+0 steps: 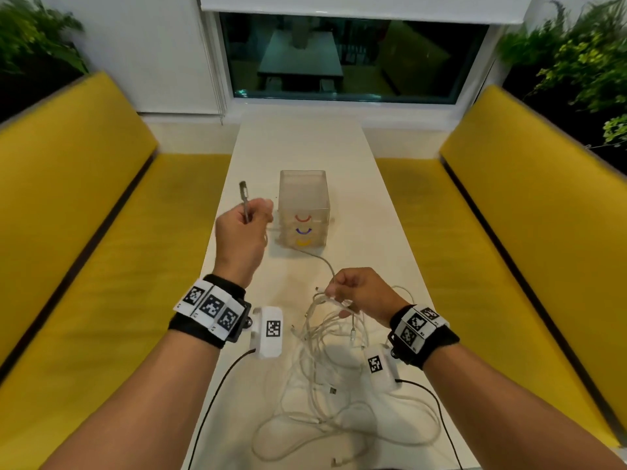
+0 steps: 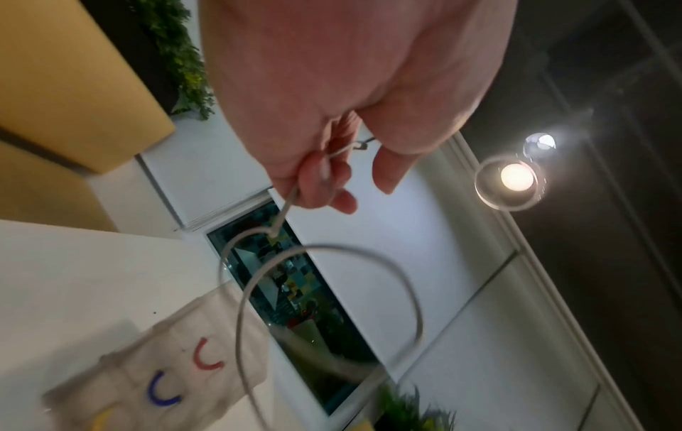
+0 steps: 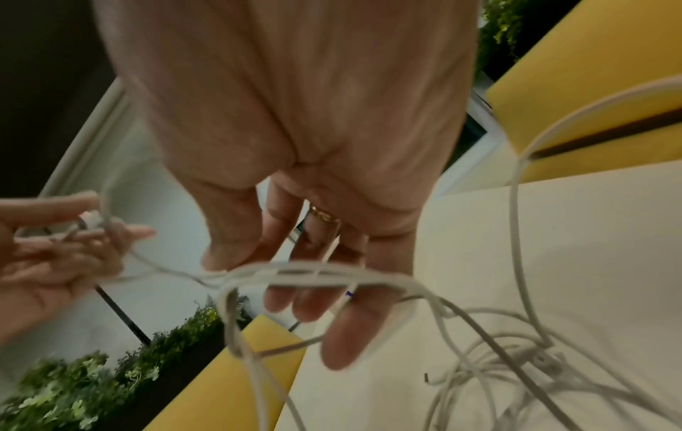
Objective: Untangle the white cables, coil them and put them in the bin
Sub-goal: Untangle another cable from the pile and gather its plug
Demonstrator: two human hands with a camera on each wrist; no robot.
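Observation:
My left hand (image 1: 252,218) is raised just left of the bin and grips one white cable (image 1: 322,261), whose grey plug end (image 1: 243,188) sticks up above the fist. In the left wrist view the hand (image 2: 321,175) pinches that cable, and loops (image 2: 317,248) hang below it. My right hand (image 1: 339,290) holds a bunch of white strands (image 3: 314,272) between thumb and fingers over the tangle (image 1: 325,361) on the table. The single cable runs from hand to hand. The clear square bin (image 1: 303,198) with red, blue and yellow arcs stands upright mid-table.
The narrow white table (image 1: 373,232) runs between two yellow benches (image 1: 84,232), with a window at its far end. Black wrist-camera leads (image 1: 217,378) hang over the near edge. Loose cable loops (image 1: 339,432) spread to the near end of the table.

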